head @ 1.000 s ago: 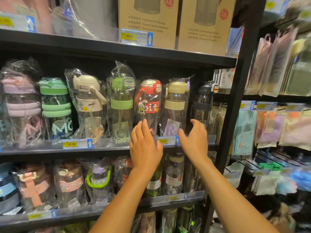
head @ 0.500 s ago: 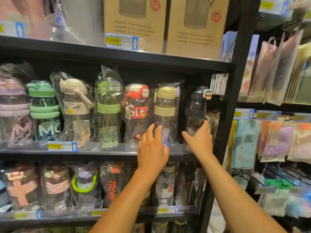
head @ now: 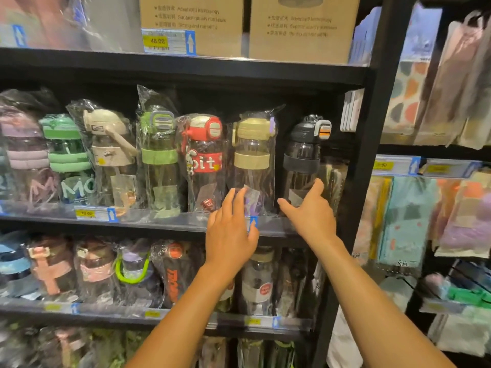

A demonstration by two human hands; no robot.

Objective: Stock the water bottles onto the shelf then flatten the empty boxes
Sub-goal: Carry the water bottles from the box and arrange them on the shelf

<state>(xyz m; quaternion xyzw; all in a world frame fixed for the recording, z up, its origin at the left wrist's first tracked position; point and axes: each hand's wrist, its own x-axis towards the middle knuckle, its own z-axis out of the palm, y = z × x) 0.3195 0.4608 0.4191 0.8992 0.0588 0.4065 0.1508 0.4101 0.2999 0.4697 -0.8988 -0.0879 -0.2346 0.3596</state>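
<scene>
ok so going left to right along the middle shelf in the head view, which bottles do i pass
lilac-banded bottle → green-lidded bottle → cream-lidded bottle → tall green-banded bottle → red-lidded bottle → beige-lidded bottle → black bottle

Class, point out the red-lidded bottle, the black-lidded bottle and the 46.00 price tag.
red-lidded bottle (head: 206,128): head view, its lid.
black-lidded bottle (head: 303,134): head view, its lid.
46.00 price tag (head: 157,41): head view, yellow patch.

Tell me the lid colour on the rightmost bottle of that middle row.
The lid is black, its clasp white and orange; head view.
</scene>
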